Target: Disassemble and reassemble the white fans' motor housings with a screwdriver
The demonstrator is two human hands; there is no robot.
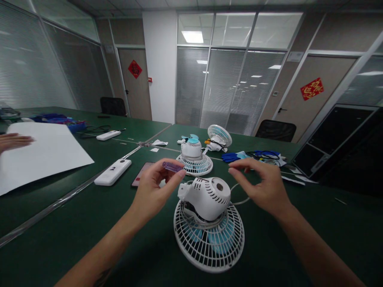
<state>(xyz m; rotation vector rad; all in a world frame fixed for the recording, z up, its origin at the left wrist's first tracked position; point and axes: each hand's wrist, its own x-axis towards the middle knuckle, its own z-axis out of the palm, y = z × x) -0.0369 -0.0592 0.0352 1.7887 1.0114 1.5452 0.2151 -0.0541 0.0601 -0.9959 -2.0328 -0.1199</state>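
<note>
My left hand [155,185] is closed around the purple see-through handle of a screwdriver [172,166]. Its thin shaft points right, over the top of a white fan housing [206,197]. That small fan lies face down on the green table, its white grille [209,255] underneath with light blue blades showing through. To the right of the housing, my right hand [261,185] is raised off the fan. Its thumb and forefinger are brought together at the tips; whatever may be between them is too small to make out. A pale cord [241,202] loops out beside the housing.
Behind stand a second face-down fan [193,157] and a third tilted fan [220,137]. A phone [142,173] and a white power bank [113,172] lie left. Another person's hand [14,141] rests on a white sheet [48,159]. Blue gloves [230,157] and cables lie back right.
</note>
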